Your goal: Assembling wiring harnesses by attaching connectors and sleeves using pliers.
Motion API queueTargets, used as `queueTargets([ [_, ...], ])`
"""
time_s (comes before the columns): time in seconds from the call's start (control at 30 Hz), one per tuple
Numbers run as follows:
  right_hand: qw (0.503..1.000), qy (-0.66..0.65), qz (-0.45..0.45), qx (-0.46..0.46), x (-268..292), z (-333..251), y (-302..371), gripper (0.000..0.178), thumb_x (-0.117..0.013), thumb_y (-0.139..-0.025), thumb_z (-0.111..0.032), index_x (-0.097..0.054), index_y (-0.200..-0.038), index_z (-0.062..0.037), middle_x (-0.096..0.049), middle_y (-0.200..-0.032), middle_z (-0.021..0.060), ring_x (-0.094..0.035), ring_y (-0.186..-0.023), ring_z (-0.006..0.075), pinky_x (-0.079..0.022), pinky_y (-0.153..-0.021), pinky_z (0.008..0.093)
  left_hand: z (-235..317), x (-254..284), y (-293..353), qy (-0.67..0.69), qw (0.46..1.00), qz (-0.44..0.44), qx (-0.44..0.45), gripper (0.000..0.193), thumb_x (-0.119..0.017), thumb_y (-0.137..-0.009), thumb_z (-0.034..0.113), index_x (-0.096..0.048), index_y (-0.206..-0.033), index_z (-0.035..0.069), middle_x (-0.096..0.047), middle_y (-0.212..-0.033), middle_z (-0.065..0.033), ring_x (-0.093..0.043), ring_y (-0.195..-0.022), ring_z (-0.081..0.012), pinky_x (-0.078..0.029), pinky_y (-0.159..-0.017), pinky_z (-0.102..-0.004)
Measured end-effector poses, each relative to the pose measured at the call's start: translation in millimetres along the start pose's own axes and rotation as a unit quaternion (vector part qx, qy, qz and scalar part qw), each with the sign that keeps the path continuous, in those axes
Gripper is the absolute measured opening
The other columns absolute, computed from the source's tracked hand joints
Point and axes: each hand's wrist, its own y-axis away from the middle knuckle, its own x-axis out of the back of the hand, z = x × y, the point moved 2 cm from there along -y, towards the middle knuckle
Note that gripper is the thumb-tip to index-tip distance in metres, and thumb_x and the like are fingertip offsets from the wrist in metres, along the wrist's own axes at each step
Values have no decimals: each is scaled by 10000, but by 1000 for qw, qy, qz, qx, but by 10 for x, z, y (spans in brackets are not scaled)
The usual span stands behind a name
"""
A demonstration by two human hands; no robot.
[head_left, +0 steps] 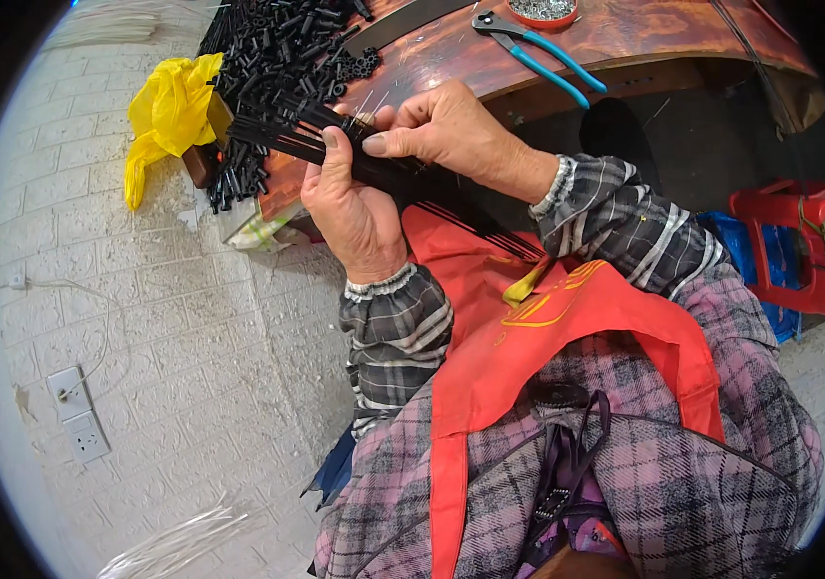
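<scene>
A bundle of thin black rods (282,140), like umbrella ribs, slants from the bench edge down toward my lap. My left hand (359,217) is closed around its middle, with the thumb pressed along the top. My right hand (461,130) meets the bundle from the other side, thumb and forefinger pinched together near a dark joint in the rods. Thin silvery wires (366,103) stick up between the two hands. What the right fingertips pinch is hidden. The lower rod ends lie over my red apron (489,376).
Black plastic tubes (272,82) are heaped on the wooden bench (634,39). Blue-handled pliers (538,60) lie near its edge, beside a red dish (574,19) of small metal pieces. A yellow bag (171,106) hangs at left; a red stool (798,241) stands at right.
</scene>
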Motion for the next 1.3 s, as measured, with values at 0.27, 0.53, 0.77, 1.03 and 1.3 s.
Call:
queueTargets([
  [0.27,998,3,30,53,-168,-49,-73,265,-731,-670,-212,-578,-575,-17,-503,-510,-9,-441,-469,41,-339,-430,177,45,176,-74,-34,996,71,-42,264,-547,-840,212,-506,-977,-10,-573,-845,-90,-583,-767,-193,-465,-719,-281],
  [0.53,991,-106,-55,-65,-126,-41,-95,296,-760,-629,-269,-594,-600,-26,-486,-493,-2,-433,-424,45,-265,-355,166,38,274,-54,-1,999,48,-14,269,-519,-855,218,-500,-976,-22,-574,-836,-98,-584,-766,-212,-466,-718,-300],
  [0.77,992,-71,-59,-85,-126,-66,-70,317,-761,-618,-306,-605,-629,-31,-491,-493,6,-439,-422,42,-243,-349,149,26,246,-55,49,998,31,10,285,-512,-859,234,-499,-996,-15,-560,-916,-96,-574,-791,-226,-464,-729,-317],
  [1.03,991,-84,-73,-75,-171,-133,-257,335,-759,-612,-329,-587,-594,-42,-494,-489,6,-437,-409,45,-261,-343,160,160,226,-239,56,998,11,-4,309,-529,-846,265,-503,-1014,8,-556,-879,-74,-547,-778,-195,-449,-780,-360],
  [1.3,996,-45,-66,-48,-131,-220,-324,357,-751,-619,-352,-580,-582,-41,-495,-489,6,-456,-413,48,-274,-339,161,136,236,-361,59,998,-27,-9,306,-524,-840,292,-514,-947,5,-553,-779,-67,-547,-754,-196,-397,-889,-445],
])
